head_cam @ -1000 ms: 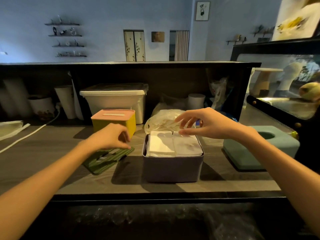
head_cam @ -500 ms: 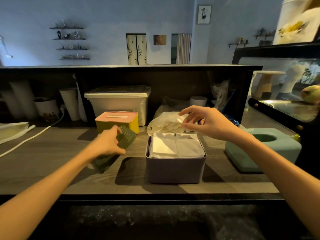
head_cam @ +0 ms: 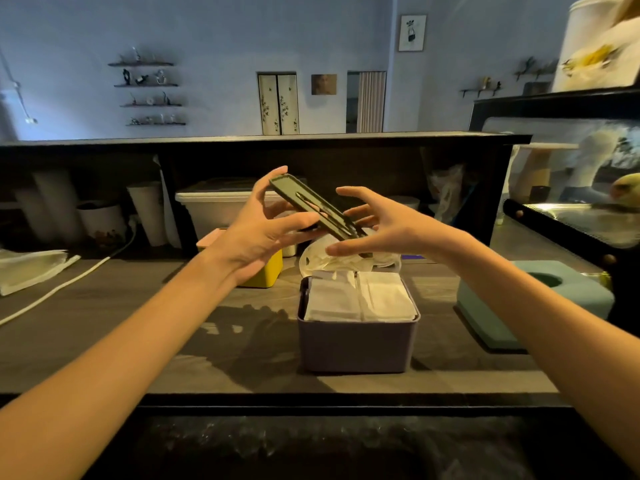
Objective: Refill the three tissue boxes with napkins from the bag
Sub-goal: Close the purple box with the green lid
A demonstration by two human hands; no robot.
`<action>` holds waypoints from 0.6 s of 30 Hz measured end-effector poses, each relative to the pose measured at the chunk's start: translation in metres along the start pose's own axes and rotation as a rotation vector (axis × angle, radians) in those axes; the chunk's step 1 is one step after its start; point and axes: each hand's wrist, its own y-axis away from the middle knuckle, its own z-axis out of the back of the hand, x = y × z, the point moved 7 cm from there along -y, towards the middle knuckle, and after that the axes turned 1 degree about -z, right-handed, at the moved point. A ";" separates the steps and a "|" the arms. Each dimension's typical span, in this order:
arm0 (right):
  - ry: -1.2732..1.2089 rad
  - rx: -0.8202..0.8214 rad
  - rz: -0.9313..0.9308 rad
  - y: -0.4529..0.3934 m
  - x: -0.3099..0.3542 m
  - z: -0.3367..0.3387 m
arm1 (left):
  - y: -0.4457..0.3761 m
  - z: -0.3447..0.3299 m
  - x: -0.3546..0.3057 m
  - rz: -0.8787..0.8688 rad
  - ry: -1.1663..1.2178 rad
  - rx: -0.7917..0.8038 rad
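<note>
A purple tissue box (head_cam: 356, 344) stands open on the counter, filled with white napkins (head_cam: 360, 296). My left hand (head_cam: 259, 230) grips a dark green slotted lid (head_cam: 313, 207), held tilted in the air above and behind that box. My right hand (head_cam: 384, 226) is beside the lid's lower end with fingers spread; whether it touches the lid is unclear. Behind the purple box lies the crumpled plastic bag (head_cam: 322, 258). A yellow box with a pink lid (head_cam: 266, 271) sits partly hidden behind my left wrist. A teal tissue box (head_cam: 533, 299) rests at the right.
A white lidded bin (head_cam: 214, 206), paper cups (head_cam: 145, 209) and a pot stand under the raised shelf at the back. A white cable (head_cam: 62, 285) and a folded packet (head_cam: 27, 268) lie at the left. A glass display case (head_cam: 571, 188) bounds the right side.
My left hand picked the green lid up from the counter and raised it over the purple box. My right hand left the napkins and rose to meet the lid.
</note>
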 end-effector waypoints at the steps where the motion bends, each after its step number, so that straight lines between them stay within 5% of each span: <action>1: 0.007 0.022 -0.008 0.001 -0.003 0.000 | 0.001 -0.002 0.005 0.015 0.009 0.006; 5: 0.070 0.092 -0.073 0.013 -0.027 0.004 | 0.000 0.001 0.021 0.082 -0.212 0.041; 9: 0.157 0.212 -0.098 0.028 -0.047 0.003 | -0.010 0.013 0.024 0.003 -0.672 -0.059; 13: 0.247 0.272 -0.079 0.036 -0.051 -0.004 | -0.016 -0.014 0.047 -0.119 -0.977 0.146; 18: 0.335 0.312 -0.077 0.041 -0.062 -0.011 | -0.014 -0.035 0.085 -0.073 -1.125 0.353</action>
